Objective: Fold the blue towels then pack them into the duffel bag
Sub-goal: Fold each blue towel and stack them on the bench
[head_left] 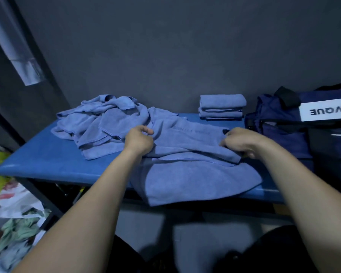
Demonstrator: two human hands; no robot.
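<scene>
Head view: a towel (193, 174) lies spread at the front edge of the bench (47, 160), its near part hanging over that edge. The left hand (139, 140) has its fingers curled, pinching the towel's far left part; the right hand (236, 142) grips its far right part with bent fingers. A heap (98, 123) of unfolded towels sits toward the back left corner, a folded stack (221, 107) at the back edge, and the duffel (287, 123) at the right end, touching the towel's side or just beside it.

The fold in hand seems barely begun. To do it well, I would draw both held corners taut and level, then bring them toward the hanging edge so the hems meet squarely.

The right fingertips are blurred. The duffel is cut off at the right, and whether it is open is hard to tell.
</scene>
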